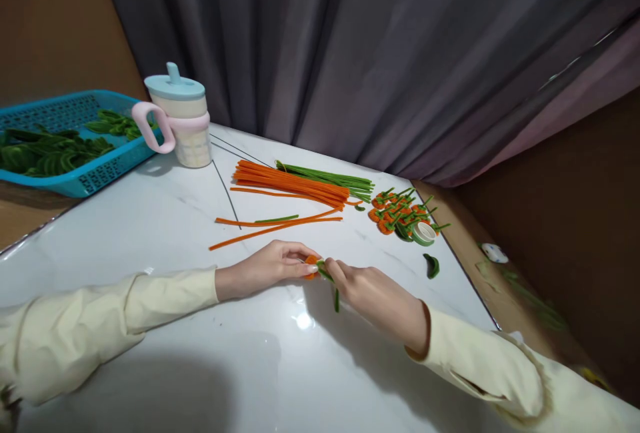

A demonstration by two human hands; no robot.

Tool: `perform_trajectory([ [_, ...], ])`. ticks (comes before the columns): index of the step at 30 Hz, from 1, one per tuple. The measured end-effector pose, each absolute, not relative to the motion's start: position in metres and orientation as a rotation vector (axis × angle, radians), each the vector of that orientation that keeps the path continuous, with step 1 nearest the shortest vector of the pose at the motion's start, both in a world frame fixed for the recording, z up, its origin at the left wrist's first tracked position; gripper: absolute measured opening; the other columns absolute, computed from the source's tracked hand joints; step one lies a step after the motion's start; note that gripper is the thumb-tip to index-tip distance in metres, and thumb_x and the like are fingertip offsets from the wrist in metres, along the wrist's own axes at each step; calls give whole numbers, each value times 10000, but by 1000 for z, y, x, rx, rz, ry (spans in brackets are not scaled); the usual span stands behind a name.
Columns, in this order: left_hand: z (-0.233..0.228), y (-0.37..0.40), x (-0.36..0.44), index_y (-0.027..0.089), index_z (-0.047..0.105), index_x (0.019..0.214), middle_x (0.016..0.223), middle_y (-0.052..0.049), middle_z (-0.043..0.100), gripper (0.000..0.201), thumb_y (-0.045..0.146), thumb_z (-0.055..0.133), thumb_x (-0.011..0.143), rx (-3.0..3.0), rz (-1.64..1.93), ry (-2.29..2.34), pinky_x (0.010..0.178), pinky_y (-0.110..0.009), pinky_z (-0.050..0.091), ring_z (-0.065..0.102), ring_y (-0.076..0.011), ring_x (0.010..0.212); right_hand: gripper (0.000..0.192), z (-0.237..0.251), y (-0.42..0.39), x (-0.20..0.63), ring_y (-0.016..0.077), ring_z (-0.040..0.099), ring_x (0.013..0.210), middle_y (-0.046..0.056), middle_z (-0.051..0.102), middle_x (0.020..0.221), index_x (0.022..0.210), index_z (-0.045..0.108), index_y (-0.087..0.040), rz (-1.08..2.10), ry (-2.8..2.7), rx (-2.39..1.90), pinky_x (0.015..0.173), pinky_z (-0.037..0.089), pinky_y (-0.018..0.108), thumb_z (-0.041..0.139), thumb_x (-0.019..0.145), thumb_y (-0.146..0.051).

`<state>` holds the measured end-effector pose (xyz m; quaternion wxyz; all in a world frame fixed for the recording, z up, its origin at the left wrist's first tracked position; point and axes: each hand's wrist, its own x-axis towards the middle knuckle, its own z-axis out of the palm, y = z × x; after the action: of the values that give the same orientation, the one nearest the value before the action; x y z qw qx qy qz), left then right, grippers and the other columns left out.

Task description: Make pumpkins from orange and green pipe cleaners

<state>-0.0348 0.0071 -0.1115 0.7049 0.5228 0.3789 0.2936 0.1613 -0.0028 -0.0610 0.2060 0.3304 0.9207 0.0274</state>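
Observation:
My left hand (273, 265) pinches a small orange pipe-cleaner flower (311, 262) at its fingertips, low over the white table (150, 233). My right hand (373, 293) meets it from the right and grips the green pipe-cleaner stem (331, 281) that joins the flower and hangs down past the fingers. Beyond the hands lie a bundle of orange pipe cleaners (290, 183) and a bundle of green pipe cleaners (330, 176). A few loose orange pipe cleaners (270, 225) lie nearer.
A pile of finished orange flowers (397, 213) lies at the right with a roll of green tape (424, 233) and a green leaf piece (432, 265). A lidded cup with a pink handle (181, 120) and a blue basket of green leaves (65, 143) stand at the left. A curtain hangs behind.

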Motion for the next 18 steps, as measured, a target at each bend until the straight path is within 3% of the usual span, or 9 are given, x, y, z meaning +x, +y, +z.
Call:
perform_trajectory([
  [3,-111,7,-35,124,658,1054,1038,-93,689,275,232,674,802,1150,646,826,848,-287,475,631,-187,954,195,-61,0,163,180,609,541,66,629,726,998,473,-114,-81,2599,983,423,221,271,434,855,14],
  [5,-111,6,-36,121,664,1059,1018,-91,693,282,242,677,805,1117,625,798,846,-285,482,639,-178,924,79,-60,4,164,153,585,484,18,596,616,927,464,-143,-454,2598,1135,415,289,232,417,917,-81],
  [8,-113,7,-38,121,673,1068,1030,-94,692,297,265,686,808,1012,582,714,902,-305,478,646,-177,938,159,-56,8,167,112,540,385,-46,522,492,817,426,-184,-1115,2440,1281,403,377,183,356,960,-181],
  [11,-114,8,-40,124,678,1078,1038,-95,694,305,291,679,823,926,554,626,968,-332,458,650,-178,960,204,-50,12,169,104,538,356,-42,549,500,780,410,-195,-1455,2319,1270,379,398,175,367,963,-274],
  [13,-113,8,-40,127,682,1068,1027,-90,697,291,287,676,826,929,559,609,967,-324,459,653,-172,951,198,-47,13,168,100,538,358,-41,551,501,781,419,-192,-1471,2316,1253,377,394,168,371,960,-263],
  [18,-112,7,-38,123,676,1047,1011,-82,698,260,229,678,809,1152,593,689,861,-276,490,646,-162,914,209,-41,6,158,74,459,322,-78,432,412,731,405,-190,-1123,2322,1331,350,326,143,392,933,-140],
])
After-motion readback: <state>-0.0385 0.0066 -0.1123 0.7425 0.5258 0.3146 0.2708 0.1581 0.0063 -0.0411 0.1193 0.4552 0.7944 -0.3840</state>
